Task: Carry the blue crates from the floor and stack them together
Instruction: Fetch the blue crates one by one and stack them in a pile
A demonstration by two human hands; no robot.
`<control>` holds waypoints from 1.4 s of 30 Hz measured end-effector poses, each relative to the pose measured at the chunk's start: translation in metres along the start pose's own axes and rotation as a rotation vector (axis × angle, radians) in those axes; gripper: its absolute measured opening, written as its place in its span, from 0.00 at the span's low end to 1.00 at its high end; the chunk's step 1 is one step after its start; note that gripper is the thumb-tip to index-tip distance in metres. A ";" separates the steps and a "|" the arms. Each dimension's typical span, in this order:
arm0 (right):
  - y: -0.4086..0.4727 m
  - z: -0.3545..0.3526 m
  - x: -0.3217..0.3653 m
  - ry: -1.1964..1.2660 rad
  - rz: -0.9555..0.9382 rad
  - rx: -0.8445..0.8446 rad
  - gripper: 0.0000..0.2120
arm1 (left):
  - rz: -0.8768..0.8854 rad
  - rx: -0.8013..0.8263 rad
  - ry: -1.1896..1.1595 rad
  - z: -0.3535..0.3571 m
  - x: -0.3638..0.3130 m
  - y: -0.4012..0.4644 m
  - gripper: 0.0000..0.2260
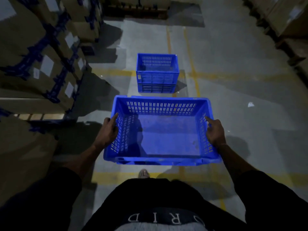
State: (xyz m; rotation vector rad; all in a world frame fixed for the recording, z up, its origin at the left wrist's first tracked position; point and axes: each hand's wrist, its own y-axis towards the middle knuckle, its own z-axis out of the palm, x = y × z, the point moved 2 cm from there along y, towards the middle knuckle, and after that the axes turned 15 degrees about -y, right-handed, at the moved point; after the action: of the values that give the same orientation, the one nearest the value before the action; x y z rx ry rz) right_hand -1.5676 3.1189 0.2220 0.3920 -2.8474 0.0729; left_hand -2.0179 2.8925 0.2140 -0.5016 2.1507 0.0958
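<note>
A person holds an empty blue crate (pixel 160 130) at centre frame, above the floor (pixel 233 97). The left hand (pixel 109 130) grips its left wall, the right hand (pixel 215 132) its right wall, fingers curled over the rims. Just above it in the frame, a stack (pixel 157 73) of two crates stands on the floor. Boxes (pixel 41 55) fill the upper left.

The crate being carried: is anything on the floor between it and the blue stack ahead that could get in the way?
Nothing visible does. The carried crate, held by the left hand and right hand, faces the stacked crates straight ahead, with only bare grey floor and yellow lines between. A white scrap lies well off to the right.
</note>
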 end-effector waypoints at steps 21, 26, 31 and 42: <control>0.465 0.009 0.041 0.092 0.024 0.043 0.25 | -0.066 0.023 0.065 -0.020 -0.080 0.442 0.31; 0.540 0.000 0.058 0.091 0.049 0.096 0.30 | -0.061 0.013 0.090 -0.021 -0.097 0.507 0.35; 0.627 0.009 0.078 0.090 0.063 0.133 0.30 | -0.047 0.031 0.069 -0.030 -0.089 0.592 0.36; 0.799 0.093 0.121 0.032 0.129 0.215 0.33 | -0.171 0.195 0.032 -0.042 -0.012 0.799 0.39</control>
State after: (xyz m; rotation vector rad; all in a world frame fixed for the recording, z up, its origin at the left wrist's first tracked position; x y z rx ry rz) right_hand -1.9211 3.8483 0.1540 0.2462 -2.8386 0.4095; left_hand -2.3537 3.6167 0.1568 -0.5727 2.1117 -0.2156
